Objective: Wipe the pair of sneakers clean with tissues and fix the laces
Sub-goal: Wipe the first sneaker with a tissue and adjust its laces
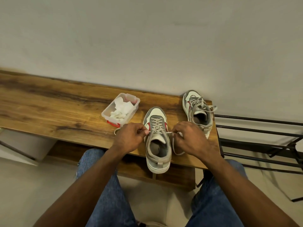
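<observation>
At the left of the wooden surface (49,102) you have a clear plastic box (120,109) with red latches. It stands just left of the near sneaker and holds crumpled white tissues (121,108).

Your left hand (129,138) sits below the box, at the left side of the near sneaker (157,141). Its grip is narrow: thumb and fingertips pinch one end of the lace (157,124), and a loop of lace shows at the hand's left edge.

The near sneaker, grey and white with red panels, stands upright at the front edge of the surface, toe pointing to the wall, heel overhanging the edge slightly. Its lace is threaded through the eyelets but not tied.

Your right hand (188,138) is at the sneaker's right side. Its grip is also narrow, pinching the other lace end, with slack lace curving down onto the surface below it.

The second sneaker (197,112) stands at the far right corner of the surface, laces loose and sprawling. A black metal rack (262,141) stands right of the surface.
</observation>
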